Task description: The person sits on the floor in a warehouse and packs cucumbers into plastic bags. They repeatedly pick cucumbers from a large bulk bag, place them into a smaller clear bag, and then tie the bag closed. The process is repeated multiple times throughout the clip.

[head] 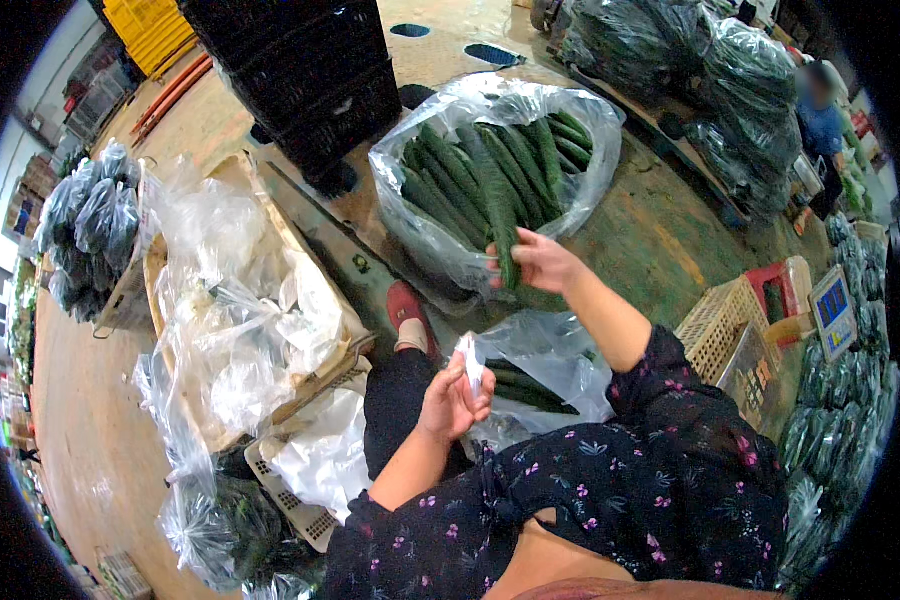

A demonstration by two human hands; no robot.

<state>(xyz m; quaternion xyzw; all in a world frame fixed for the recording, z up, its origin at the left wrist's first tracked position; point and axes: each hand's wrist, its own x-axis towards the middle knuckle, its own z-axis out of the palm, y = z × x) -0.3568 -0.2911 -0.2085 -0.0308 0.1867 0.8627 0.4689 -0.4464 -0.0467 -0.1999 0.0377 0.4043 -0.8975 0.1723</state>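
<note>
Before me stands a large clear plastic bag [607, 150], its mouth wide, full of long dark-green cucumbers [442, 176]. My right hand [544, 261] grips the near end of one cucumber [501, 217], which lies over the others at the bag's near side. Close to my body, a smaller clear plastic bag [547, 337] holds several cucumbers [529, 390]. At that bag's left edge, my left hand [454, 401] pinches a piece of white plastic film [469, 360]; I cannot tell whether it belongs to the bag.
A crate of crumpled clear bags [225, 300] stands left, with black stacked crates [307, 82] behind. Right are a beige plastic crate [716, 315], a scale display [832, 311] and many bagged vegetables [832, 420]. Wrapped goods [750, 97] and a person [821, 135] are at far right.
</note>
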